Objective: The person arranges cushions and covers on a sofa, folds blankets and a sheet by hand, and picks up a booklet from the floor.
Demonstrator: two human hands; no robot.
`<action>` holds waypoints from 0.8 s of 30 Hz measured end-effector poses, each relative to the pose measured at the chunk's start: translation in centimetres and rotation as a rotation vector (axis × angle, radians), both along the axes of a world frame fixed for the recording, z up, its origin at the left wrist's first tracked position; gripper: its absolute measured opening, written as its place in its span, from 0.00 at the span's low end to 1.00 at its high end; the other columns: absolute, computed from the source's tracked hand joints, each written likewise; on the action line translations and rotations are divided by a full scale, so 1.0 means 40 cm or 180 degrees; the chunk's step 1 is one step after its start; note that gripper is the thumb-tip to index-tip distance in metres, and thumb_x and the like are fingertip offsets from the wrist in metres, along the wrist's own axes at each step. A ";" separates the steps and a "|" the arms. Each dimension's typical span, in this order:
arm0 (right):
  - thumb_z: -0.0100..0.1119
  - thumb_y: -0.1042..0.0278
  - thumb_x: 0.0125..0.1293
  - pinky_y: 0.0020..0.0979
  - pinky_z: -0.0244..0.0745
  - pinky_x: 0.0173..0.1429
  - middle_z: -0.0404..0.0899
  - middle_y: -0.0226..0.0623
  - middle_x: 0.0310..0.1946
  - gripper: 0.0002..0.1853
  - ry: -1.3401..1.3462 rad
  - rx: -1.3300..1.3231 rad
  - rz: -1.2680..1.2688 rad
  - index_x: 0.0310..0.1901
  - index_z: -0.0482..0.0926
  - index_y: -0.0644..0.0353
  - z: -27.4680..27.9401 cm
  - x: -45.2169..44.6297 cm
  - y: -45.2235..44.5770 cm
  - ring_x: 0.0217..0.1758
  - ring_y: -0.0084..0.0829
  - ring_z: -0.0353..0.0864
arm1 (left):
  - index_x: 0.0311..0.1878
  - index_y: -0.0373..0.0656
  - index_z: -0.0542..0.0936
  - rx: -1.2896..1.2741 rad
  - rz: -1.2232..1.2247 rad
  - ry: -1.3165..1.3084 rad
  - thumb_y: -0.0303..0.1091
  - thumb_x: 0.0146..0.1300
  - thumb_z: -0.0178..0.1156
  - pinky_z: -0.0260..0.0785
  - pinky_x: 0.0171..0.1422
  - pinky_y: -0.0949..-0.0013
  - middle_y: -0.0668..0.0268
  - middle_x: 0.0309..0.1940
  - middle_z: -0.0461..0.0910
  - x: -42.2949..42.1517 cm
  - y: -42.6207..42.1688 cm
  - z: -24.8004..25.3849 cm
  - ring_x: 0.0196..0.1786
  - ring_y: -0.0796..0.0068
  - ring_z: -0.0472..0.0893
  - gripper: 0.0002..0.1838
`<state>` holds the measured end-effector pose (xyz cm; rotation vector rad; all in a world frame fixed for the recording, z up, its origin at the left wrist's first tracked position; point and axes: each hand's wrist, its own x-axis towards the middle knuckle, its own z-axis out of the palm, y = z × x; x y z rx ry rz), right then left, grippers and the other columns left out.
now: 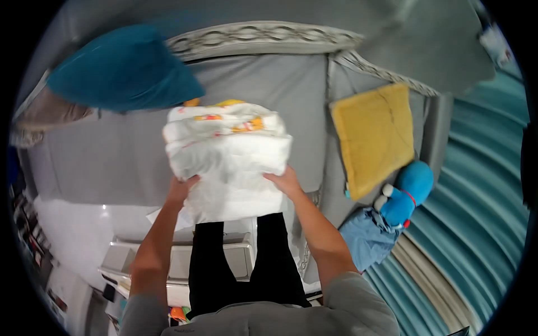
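- Folded white cloth [235, 157] is spanning btwn both hands, bulk extending fwd of fingers; upper folds are running approx. L-R; long axis unclear.
- L hand [182, 188]: fingers are grasping L side.
- R hand [286, 181]: fingers are grasping R side; neither hand is sitting clearly nearer.
- Cloth is overlapping grey sofa [304, 106] in view; contact unclear.

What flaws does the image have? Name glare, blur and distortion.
Head view: wide-angle distortion, with rounded black corners and bowed folds in the teal curtain; small glare spots on the glossy white floor; soft blur on the printed white bundle.
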<state>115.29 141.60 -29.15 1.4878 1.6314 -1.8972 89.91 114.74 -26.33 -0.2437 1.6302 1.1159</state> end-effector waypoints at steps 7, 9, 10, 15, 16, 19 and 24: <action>0.73 0.51 0.52 0.45 0.73 0.54 0.75 0.59 0.51 0.36 -0.1605 0.4107 -0.1158 0.52 0.73 0.75 0.030 0.306 0.476 0.52 0.49 0.77 | 0.60 0.34 0.74 -0.0425 0.0565 0.0195 0.27 0.58 0.67 0.75 0.57 0.63 0.58 0.52 0.81 0.059 0.053 0.058 0.52 0.66 0.82 0.26; 0.72 0.38 0.51 0.46 0.73 0.55 0.75 0.59 0.53 0.45 -0.2795 0.3781 -0.1616 0.55 0.72 0.75 0.062 0.470 0.610 0.52 0.50 0.77 | 0.61 0.35 0.74 -0.0437 0.0692 0.0133 0.27 0.58 0.67 0.75 0.58 0.63 0.58 0.52 0.81 0.072 0.050 0.072 0.53 0.65 0.82 0.26; 0.72 0.35 0.51 0.46 0.73 0.54 0.76 0.54 0.50 0.46 -0.3160 0.3100 -0.2183 0.55 0.73 0.74 0.052 0.556 0.666 0.51 0.49 0.77 | 0.61 0.35 0.73 -0.0408 0.0637 0.0236 0.27 0.58 0.67 0.75 0.58 0.62 0.58 0.52 0.81 0.083 0.044 0.069 0.53 0.64 0.82 0.26; 0.65 0.27 0.54 0.42 0.73 0.56 0.79 0.38 0.54 0.46 -0.0450 0.0277 -0.3738 0.59 0.75 0.65 0.015 0.801 0.760 0.56 0.37 0.78 | 0.60 0.35 0.74 -0.0665 0.0563 0.0361 0.29 0.59 0.67 0.76 0.56 0.62 0.57 0.52 0.81 0.135 0.081 0.116 0.52 0.63 0.82 0.26; 0.65 0.27 0.54 0.42 0.73 0.56 0.79 0.38 0.54 0.46 -0.0428 0.0213 -0.3700 0.59 0.75 0.65 0.011 0.820 0.758 0.56 0.37 0.78 | 0.60 0.35 0.74 -0.0715 0.0605 0.0302 0.30 0.59 0.66 0.76 0.56 0.61 0.57 0.51 0.81 0.148 0.090 0.124 0.51 0.63 0.83 0.26; 0.57 0.45 0.70 0.40 0.75 0.60 0.78 0.39 0.59 0.31 0.1001 -0.0703 -0.3898 0.65 0.71 0.62 0.019 0.845 0.758 0.59 0.37 0.78 | 0.60 0.35 0.74 -0.0840 0.0701 0.0240 0.30 0.59 0.66 0.77 0.55 0.61 0.57 0.51 0.81 0.179 0.109 0.137 0.51 0.63 0.83 0.25; 0.52 0.62 0.73 0.39 0.76 0.61 0.78 0.42 0.59 0.23 0.1618 -0.0781 -0.3481 0.65 0.69 0.64 0.252 0.744 0.750 0.59 0.38 0.79 | 0.59 0.35 0.75 -0.0605 0.0858 0.0403 0.29 0.58 0.65 0.77 0.54 0.62 0.58 0.50 0.82 0.227 0.130 0.239 0.49 0.64 0.83 0.25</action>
